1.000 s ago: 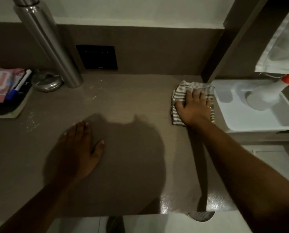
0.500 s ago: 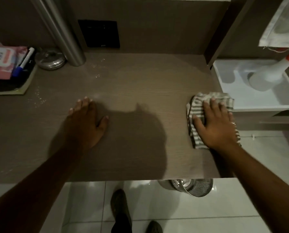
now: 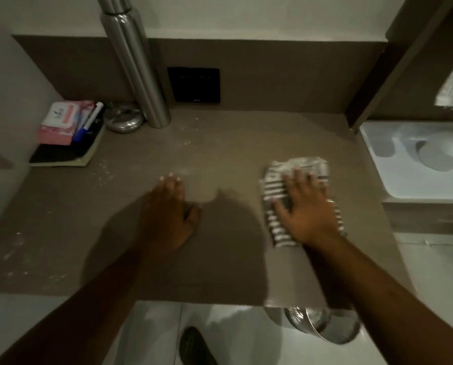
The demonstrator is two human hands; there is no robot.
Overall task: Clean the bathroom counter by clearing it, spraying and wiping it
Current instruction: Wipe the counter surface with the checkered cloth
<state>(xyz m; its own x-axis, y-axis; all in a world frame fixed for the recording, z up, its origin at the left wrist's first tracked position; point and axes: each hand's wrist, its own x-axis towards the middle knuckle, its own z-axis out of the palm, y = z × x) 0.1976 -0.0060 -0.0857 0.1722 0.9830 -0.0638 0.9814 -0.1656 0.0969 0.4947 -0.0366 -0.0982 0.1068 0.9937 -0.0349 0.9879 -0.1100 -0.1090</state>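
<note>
The brown counter [image 3: 220,143] fills the middle of the view, with pale specks and smears across its left half. My right hand [image 3: 304,209] presses flat on a grey-and-white striped cloth [image 3: 275,188] at the counter's right side, fingers spread and straight. My left hand [image 3: 170,209] rests palm down on the bare counter in the middle. A white spray bottle [image 3: 446,148] stands blurred at the right edge, in a white tray [image 3: 378,154].
At the back left stand a tall steel bottle [image 3: 138,75], a round steel tin [image 3: 124,121], and a pink packet [image 3: 59,122] with a pen [image 3: 88,122] on a dark notebook [image 3: 65,154]. A metal bin [image 3: 322,325] and a shoe [image 3: 193,343] are on the floor below.
My right hand has slid the cloth along the counter's right side, first toward me and now a little leftward. My left hand stays planted. The view has tilted.
</note>
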